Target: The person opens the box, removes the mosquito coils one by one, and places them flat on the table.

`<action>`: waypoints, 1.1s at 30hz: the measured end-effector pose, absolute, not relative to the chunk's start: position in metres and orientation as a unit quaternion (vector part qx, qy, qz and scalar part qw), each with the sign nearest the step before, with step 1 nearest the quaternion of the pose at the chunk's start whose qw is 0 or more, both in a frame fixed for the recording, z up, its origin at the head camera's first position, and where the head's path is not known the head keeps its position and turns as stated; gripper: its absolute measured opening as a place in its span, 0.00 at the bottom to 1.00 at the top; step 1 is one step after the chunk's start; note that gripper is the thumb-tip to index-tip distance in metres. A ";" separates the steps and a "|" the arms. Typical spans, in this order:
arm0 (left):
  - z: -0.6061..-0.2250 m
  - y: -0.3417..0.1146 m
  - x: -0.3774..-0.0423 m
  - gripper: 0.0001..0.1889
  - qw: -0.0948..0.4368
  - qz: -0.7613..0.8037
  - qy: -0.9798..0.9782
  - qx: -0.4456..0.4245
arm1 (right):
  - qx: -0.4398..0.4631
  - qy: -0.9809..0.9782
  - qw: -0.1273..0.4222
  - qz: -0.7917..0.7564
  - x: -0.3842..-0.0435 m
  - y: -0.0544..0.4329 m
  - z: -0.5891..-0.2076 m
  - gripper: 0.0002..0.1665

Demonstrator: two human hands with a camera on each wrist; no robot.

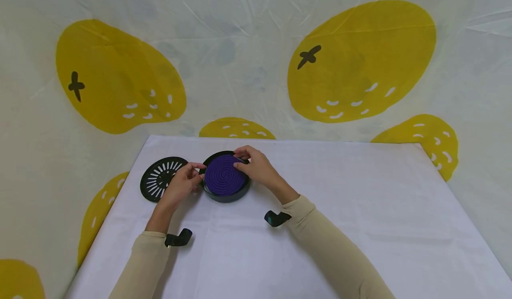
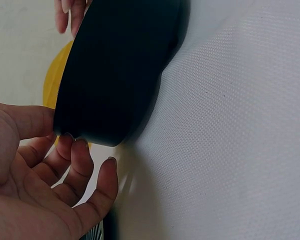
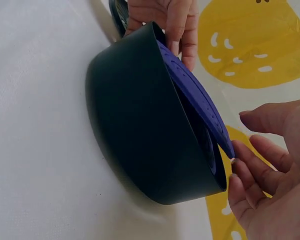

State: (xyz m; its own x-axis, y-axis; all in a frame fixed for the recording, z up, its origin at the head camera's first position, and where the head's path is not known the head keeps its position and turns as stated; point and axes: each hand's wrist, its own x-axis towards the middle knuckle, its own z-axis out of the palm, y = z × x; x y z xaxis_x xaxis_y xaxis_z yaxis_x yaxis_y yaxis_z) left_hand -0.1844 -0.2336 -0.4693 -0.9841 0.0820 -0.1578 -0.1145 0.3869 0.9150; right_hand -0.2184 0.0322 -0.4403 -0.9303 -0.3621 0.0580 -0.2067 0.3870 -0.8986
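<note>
A purple spiral mosquito coil (image 1: pixel 225 174) lies tilted in a round dark holder (image 1: pixel 226 198) on the table. In the right wrist view, the edge of the coil (image 3: pixel 202 102) rises above the rim, with more purple spiral under it. My left hand (image 1: pixel 184 182) pinches the holder's left rim, thumb at the rim and fingertips against the outer wall (image 2: pixel 115 75). My right hand (image 1: pixel 260 168) is at the opposite side; in its wrist view, fingertips touch the raised coil edge while the thumb stands apart. A slotted black lid (image 1: pixel 154 185) lies left, partly behind my left hand.
A white cloth covers the table (image 1: pixel 360 219). Behind it hangs a pale curtain (image 1: pixel 240 68) with large yellow fruit prints. A small black device is strapped at each wrist, the left device (image 1: pixel 178 237) and the right device (image 1: pixel 277 218).
</note>
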 end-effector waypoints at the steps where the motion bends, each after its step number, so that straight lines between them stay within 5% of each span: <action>1: -0.469 -0.234 -0.184 0.18 0.088 0.553 0.828 -0.010 | -0.171 0.827 0.074 -0.530 -0.219 0.032 -0.440 0.23; 17: -0.441 -0.222 -0.176 0.18 0.111 0.551 0.827 -0.016 | -0.182 0.822 0.103 -0.530 -0.204 0.041 -0.437 0.20; 33: -0.467 -0.232 -0.184 0.18 0.086 0.549 0.831 -0.009 | -0.189 0.809 0.134 -0.540 -0.204 0.043 -0.449 0.19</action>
State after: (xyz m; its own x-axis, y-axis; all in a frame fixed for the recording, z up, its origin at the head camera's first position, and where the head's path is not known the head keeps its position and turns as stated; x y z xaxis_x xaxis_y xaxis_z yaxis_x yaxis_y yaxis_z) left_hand -0.1837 -0.2324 -0.4672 -0.9850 0.0790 -0.1537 -0.1102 0.3975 0.9110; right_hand -0.2042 0.0427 -0.4485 -0.8926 -0.4506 -0.0135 -0.1602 0.3450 -0.9248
